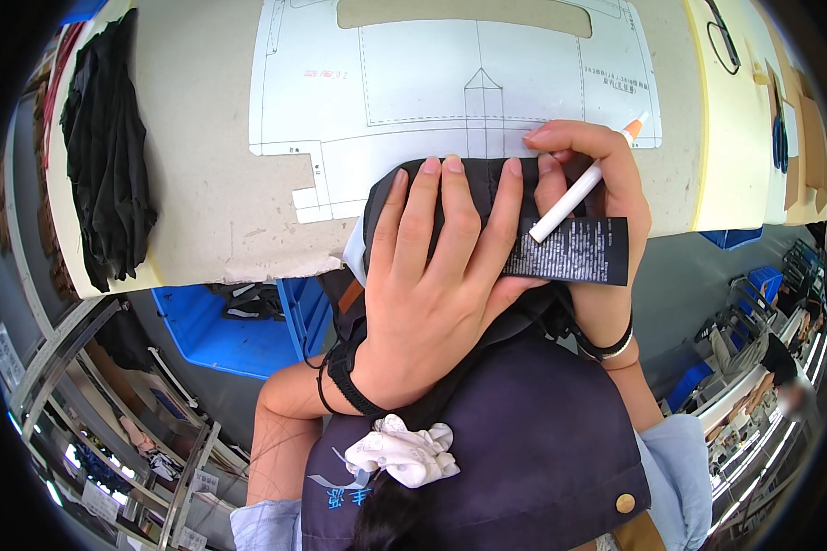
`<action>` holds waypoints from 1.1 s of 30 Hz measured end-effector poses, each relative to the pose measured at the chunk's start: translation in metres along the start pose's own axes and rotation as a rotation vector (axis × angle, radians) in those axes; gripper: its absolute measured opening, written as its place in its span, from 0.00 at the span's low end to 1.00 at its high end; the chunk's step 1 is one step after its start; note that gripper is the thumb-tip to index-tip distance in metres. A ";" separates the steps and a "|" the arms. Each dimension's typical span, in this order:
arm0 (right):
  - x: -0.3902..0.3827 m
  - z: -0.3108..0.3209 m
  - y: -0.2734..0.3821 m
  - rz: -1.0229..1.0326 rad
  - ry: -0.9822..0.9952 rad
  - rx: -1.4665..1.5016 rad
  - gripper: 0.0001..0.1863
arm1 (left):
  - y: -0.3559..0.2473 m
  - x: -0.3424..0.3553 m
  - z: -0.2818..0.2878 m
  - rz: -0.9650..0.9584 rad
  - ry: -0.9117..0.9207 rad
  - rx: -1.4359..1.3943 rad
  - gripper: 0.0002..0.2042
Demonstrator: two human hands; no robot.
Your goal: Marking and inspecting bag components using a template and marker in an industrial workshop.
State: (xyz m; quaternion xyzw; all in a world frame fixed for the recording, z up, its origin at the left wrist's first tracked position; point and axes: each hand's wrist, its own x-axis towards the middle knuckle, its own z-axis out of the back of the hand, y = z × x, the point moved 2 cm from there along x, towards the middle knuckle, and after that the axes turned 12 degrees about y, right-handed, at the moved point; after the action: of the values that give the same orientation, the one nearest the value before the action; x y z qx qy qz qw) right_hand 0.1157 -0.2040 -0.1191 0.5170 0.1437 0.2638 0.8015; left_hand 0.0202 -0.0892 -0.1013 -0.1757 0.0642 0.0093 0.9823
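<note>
My left hand [423, 266] lies flat with fingers spread on a piece of black fabric [378, 207], its fingertips along the far edge. The fabric rests over the near part of a white paper pattern [413, 78] with drawn lines and a cut-out slot. In my right hand [620, 184] a white pen [570, 202] with an orange end is held slantwise, and its fingers bend at the fabric's right edge. A black label [583, 262] with small pale print sticks out between my hands. What lies beneath my palms is hidden.
Bunched black cloth [108, 151] lies at the left of the table [202, 174]. Below its front edge stands a blue bin [216, 340] with dark items. Eyeglasses [728, 50] rest at the far right. A wire shelf is at lower left; another person sits far right.
</note>
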 end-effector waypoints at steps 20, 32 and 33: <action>0.001 0.004 0.005 -0.009 0.021 -0.008 0.11 | 0.000 0.000 -0.002 0.003 0.002 0.061 0.31; 0.002 0.004 0.003 0.023 0.035 -0.004 0.13 | 0.001 0.000 -0.003 -0.005 -0.005 0.003 0.34; 0.002 0.003 0.003 0.022 0.026 -0.021 0.13 | 0.000 0.000 -0.004 -0.005 -0.010 -0.013 0.34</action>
State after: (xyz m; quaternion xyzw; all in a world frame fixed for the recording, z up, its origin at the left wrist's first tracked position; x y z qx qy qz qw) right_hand 0.1180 -0.2043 -0.1146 0.5068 0.1455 0.2806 0.8021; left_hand 0.0196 -0.0902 -0.1049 -0.1824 0.0585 0.0083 0.9814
